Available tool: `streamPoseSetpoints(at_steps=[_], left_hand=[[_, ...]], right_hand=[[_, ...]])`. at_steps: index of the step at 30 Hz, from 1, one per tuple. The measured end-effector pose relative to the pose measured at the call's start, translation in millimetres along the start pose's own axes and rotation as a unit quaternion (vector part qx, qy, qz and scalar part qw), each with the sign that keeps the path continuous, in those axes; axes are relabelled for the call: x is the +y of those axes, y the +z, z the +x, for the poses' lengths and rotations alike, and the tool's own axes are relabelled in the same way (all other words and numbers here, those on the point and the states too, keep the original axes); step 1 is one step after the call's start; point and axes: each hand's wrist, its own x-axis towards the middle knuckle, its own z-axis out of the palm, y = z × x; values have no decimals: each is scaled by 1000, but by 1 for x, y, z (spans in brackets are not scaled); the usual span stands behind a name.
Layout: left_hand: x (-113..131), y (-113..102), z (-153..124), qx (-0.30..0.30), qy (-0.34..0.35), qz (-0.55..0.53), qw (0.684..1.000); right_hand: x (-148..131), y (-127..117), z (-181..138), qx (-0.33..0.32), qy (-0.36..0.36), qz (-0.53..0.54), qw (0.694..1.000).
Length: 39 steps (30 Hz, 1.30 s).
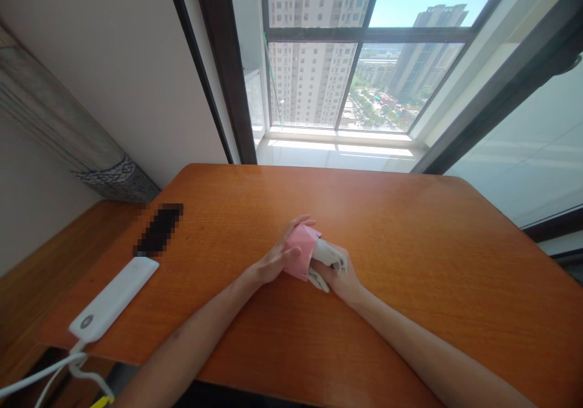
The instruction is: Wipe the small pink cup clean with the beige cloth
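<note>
A pink folded paper piece [301, 251] sits in the middle of the orange wooden table [410, 238]. My left hand [277, 256] wraps around its left side, thumb on top and fingers behind it. My right hand [339, 277] lies just to the right, fingers closed on a white crumpled piece [327, 256] that touches the pink paper. Both forearms rest on the table.
A white power bank [113, 299] with white cables [50, 374] lies near the table's left front edge. Beyond it is a dark blurred-out object [159, 229]. A large window [355, 62] stands behind the table, and a wall with a rolled mat [68, 135] is at left.
</note>
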Motion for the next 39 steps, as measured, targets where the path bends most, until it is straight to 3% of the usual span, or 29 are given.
streamPoseSetpoints(at_steps=[1,3,5,7,14,23,27,30,33,39], left_hand=[[0,0,0,-1,0,12,1000],[0,0,-1,-1,2,36,999],[1,0,-2,1,1,59,998],[4,1,-2,0,-7,81,997],[5,2,0,11,-23,158,987],[2,2,0,8,-10,166,986],[2,3,-1,17,-21,142,989],[1,2,-1,23,-27,120,992],[0,2,-2,24,-32,87,995],[7,0,-1,13,-31,48,998]], right_hand=[[-1,2,0,23,70,64,995],[-2,5,1,70,196,213,955],[-3,7,3,104,252,309,911],[-4,7,5,111,273,345,891],[-3,3,10,81,270,346,895],[-4,0,10,95,213,284,930],[-3,-4,8,83,159,152,972],[-2,-8,6,58,87,28,994],[-2,-11,4,14,-20,-61,998],[-1,-14,3,-82,-220,-171,957]])
